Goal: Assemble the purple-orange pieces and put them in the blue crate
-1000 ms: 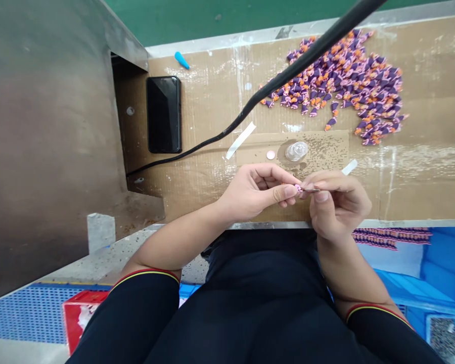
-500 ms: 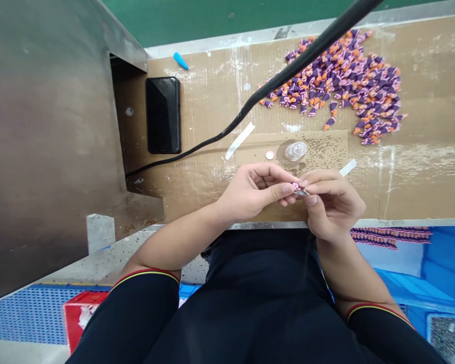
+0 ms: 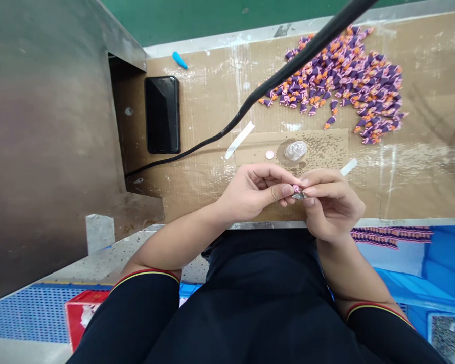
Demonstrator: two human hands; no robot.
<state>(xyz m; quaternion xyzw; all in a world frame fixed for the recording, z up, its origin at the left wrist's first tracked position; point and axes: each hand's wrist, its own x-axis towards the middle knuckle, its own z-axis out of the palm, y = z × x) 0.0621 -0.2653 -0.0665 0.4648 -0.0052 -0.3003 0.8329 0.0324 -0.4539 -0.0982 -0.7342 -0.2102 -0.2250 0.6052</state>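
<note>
On cardboard (image 3: 208, 101): phone (image 3: 162, 115) at left, pile of pieces (image 3: 377, 91) at far right; nearer than the pile, container (image 3: 296, 150), with disc (image 3: 269, 154) just left.

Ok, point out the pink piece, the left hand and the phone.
Pink piece (image 3: 296, 188), head view: its exposed part.
Left hand (image 3: 248, 194), head view: the back of the hand.
Phone (image 3: 162, 115), head view: middle of its dark upper side.

A dark shirt (image 3: 250, 298) has short sleeves (image 3: 136, 308) edged red and yellow.
</note>
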